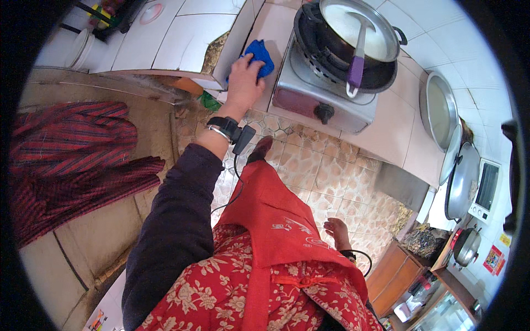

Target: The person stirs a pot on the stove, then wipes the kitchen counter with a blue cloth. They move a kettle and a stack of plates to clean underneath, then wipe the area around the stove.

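My left hand (244, 80) presses on a crumpled blue cloth (260, 58), its fingers spread over it. The cloth lies on the pinkish tiled counter (271, 25), between a higher white-tiled surface and the gas stove (327, 99). My right hand (337, 231) hangs low beside the red apron (269, 198), with its fingers apart and nothing seen in it. On the stove stands a dark wok (387, 80) with a pot (343, 49) in it. Across the metal pan (381, 41) on top rests a turner with a purple handle (356, 71).
A metal basin (439, 107) leans against the wall tiles at right, near large lids (461, 182). The white-tiled surface (198, 39) has a broken corner. Striped red fabric (78, 140) lies at left. A wooden cabinet (393, 277) stands at lower right.
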Demonstrator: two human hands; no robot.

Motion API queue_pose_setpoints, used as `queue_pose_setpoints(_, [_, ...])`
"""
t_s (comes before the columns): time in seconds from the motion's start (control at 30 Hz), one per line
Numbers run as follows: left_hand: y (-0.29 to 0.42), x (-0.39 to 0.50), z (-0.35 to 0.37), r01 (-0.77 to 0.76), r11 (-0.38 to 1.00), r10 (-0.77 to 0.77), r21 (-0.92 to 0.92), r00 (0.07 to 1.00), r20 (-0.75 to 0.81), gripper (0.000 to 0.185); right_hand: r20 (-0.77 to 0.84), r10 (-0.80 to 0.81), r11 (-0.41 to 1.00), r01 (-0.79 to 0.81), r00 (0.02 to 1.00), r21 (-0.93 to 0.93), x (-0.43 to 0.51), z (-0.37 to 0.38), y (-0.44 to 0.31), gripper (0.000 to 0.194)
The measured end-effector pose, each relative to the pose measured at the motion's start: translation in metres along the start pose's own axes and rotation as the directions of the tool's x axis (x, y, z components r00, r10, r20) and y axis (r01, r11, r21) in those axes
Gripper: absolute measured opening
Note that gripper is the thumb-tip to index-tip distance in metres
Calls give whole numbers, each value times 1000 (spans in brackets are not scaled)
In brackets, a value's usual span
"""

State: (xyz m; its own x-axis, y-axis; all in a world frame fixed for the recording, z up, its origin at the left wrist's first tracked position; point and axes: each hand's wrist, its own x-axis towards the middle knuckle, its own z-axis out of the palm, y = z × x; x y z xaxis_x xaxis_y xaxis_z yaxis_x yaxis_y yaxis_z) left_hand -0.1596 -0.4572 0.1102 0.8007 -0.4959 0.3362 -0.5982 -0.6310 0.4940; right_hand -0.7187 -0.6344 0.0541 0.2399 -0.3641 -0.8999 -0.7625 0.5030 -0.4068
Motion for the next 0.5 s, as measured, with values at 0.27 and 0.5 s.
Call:
queue_pose_setpoints(0.27, [-35, 36, 71, -154, 956, 71, 251, 948, 311, 56, -19, 54, 998, -54, 998, -23, 1, 19, -28, 27])
queue_pose_setpoints(0.5, [-43, 140, 116, -11, 961, -81, 275, 943, 321, 52, -30, 36, 997, -39, 999, -73, 4, 42, -85, 26])
